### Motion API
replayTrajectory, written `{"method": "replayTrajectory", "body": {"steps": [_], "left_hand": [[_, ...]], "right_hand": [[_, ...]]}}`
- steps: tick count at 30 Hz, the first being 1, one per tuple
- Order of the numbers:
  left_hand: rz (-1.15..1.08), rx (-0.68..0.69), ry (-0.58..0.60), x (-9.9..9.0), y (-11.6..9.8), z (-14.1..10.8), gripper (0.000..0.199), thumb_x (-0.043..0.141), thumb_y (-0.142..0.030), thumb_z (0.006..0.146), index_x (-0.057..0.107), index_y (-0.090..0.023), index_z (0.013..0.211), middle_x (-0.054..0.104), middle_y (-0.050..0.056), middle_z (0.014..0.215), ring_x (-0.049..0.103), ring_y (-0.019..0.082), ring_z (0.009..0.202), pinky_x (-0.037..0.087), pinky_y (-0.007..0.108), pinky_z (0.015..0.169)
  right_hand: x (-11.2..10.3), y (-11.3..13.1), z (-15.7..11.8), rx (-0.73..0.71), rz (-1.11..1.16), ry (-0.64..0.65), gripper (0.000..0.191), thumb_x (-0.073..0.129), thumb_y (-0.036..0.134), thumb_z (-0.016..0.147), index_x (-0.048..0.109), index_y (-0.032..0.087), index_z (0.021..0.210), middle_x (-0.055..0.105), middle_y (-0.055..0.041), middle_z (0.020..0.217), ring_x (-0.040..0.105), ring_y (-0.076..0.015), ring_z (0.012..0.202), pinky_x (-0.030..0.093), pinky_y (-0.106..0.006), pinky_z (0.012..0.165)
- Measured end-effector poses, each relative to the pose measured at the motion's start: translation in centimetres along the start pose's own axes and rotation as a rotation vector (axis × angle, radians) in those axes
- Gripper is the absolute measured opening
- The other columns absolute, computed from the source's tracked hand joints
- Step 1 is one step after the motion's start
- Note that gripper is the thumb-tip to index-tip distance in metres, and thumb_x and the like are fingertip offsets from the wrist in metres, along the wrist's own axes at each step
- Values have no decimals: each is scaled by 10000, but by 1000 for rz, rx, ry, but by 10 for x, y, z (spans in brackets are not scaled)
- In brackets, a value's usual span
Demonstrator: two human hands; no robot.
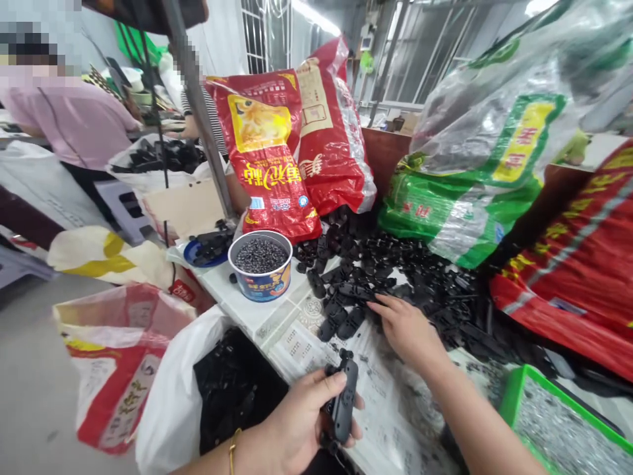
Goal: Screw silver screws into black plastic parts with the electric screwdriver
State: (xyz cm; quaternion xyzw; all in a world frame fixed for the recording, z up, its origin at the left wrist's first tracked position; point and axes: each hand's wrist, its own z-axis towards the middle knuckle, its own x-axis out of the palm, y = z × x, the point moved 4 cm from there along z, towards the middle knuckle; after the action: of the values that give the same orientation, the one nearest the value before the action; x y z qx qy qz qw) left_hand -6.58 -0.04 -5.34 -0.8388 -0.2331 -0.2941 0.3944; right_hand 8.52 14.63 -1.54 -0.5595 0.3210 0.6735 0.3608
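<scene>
Left hand clasps oblong black plastic part: likely light, stiff; best held by long edges. Right hand at black plastic-parts heap, grasp unclear.

The white table is partly covered by a patterned sheet, over which black parts are thickly heaped. Near the left edge a bowl is set, with a blue dish just beside it. The far side is taken up by two red sacks and a green sack; at the right, a third red sack and a green tray are placed.
</scene>
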Motion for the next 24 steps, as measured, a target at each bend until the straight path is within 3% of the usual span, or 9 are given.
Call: {"method": "replayTrajectory", "body": {"steps": [3, 6, 9, 12, 16, 18, 20, 22, 24], "left_hand": [[-23, 70, -76, -14, -16, -4, 261, 569, -353, 770, 514, -126, 887, 632, 68, 795, 600, 149, 545, 424, 264, 520], [-39, 127, -135, -26, -27, -5, 275, 563, -369, 777, 526, -127, 904, 630, 68, 810, 593, 147, 539, 422, 269, 520], [-56, 162, -175, -32, -34, -4, 292, 574, -375, 769, 534, -128, 917, 632, 73, 816, 593, 151, 545, 418, 267, 517], [-80, 191, -218, -35, -41, -4, 317, 598, -376, 751, 533, -135, 947, 643, 84, 846, 603, 156, 558, 417, 263, 524], [-73, 270, -291, -43, -58, -6, 390, 650, -403, 699, 556, -131, 963, 652, 120, 946, 606, 145, 568, 416, 260, 544], [-61, 306, -330, -49, -66, -6, 426, 677, -430, 661, 578, -133, 950, 647, 129, 999, 613, 148, 581, 415, 258, 548], [-41, 340, -351, -56, -71, -4, 458, 693, -464, 630, 597, -139, 939, 651, 124, 1001, 622, 159, 612, 395, 243, 529], [0, 348, -335, -61, -74, 1, 509, 684, -512, 621, 606, -137, 955, 677, 111, 869, 600, 147, 574, 355, 226, 494], [42, 315, -297, -65, -73, 7, 584, 667, -562, 613, 599, -128, 998, 674, 93, 705, 535, 116, 488, 312, 216, 465]], "right_hand": [[-5, -9, 9, 144, -113, 41, 343, 408, 157, 783, 689, 209, 972, 652, -74, 1076, 580, -256, 970, 444, -413, 856], [-13, 13, 27, 172, -32, -17, 324, 402, 200, 807, 688, 194, 959, 662, -75, 1011, 580, -238, 923, 445, -375, 856], [-7, 58, 49, -14, 168, -42, 344, 419, 272, 831, 614, 219, 1110, 602, -58, 1145, 537, -208, 1033, 411, -341, 920], [7, 88, 59, -229, 203, 47, 419, 507, 297, 785, 542, 261, 1200, 514, -57, 1278, 451, -232, 1167, 329, -414, 992], [9, 77, 69, -112, 92, 121, 250, 473, 304, 801, 687, 247, 916, 629, -75, 1067, 535, -248, 1018, 346, -436, 928], [5, 77, 85, -56, 105, 112, 319, 404, 346, 844, 693, 210, 844, 643, -88, 970, 560, -228, 930, 374, -393, 887], [7, 89, 111, -80, 148, 99, 330, 389, 362, 855, 667, 208, 946, 621, -82, 1026, 553, -207, 954, 383, -343, 882], [15, 109, 142, -121, 167, 92, 326, 445, 341, 829, 595, 248, 1104, 556, -61, 1182, 521, -192, 1043, 384, -308, 886], [28, 123, 173, -113, 162, 80, 440, 498, 305, 792, 488, 261, 1230, 467, -81, 1300, 459, -223, 1139, 380, -348, 896]]}}
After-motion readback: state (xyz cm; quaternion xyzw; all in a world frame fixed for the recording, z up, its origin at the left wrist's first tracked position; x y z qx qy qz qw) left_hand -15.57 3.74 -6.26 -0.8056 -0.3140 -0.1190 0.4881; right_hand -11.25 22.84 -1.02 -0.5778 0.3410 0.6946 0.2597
